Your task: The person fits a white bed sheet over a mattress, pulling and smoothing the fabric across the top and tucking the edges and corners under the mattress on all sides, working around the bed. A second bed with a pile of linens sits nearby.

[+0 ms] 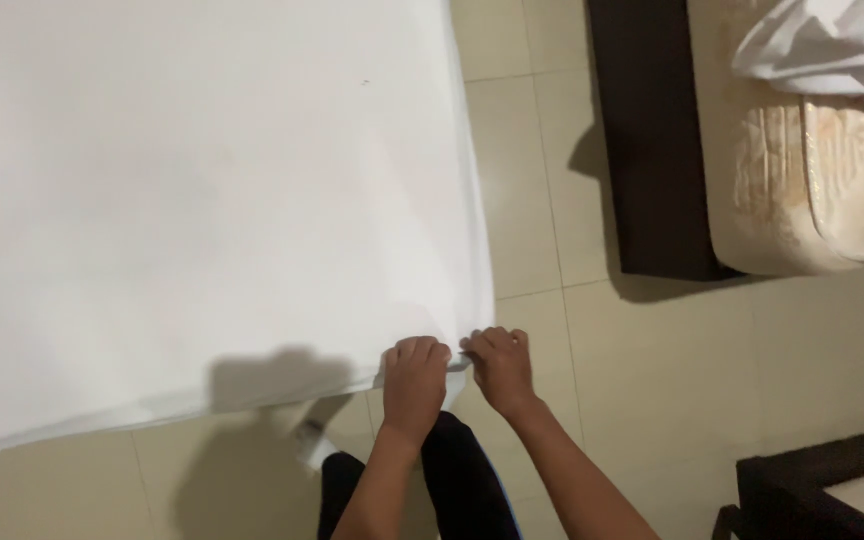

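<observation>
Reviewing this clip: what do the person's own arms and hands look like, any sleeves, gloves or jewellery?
Both forearms are bare up to the bottom frame edge, with no sleeves showing. The left hand and the right hand wear no gloves, and no rings, watch or wristbands show. Below the arms, dark clothing with a thin blue edge covers the legs.

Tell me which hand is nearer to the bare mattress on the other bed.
Right. The right hand grips the white sheet at its corner, on the side toward the bare mattress. The left hand grips beside it, farther away.
</observation>
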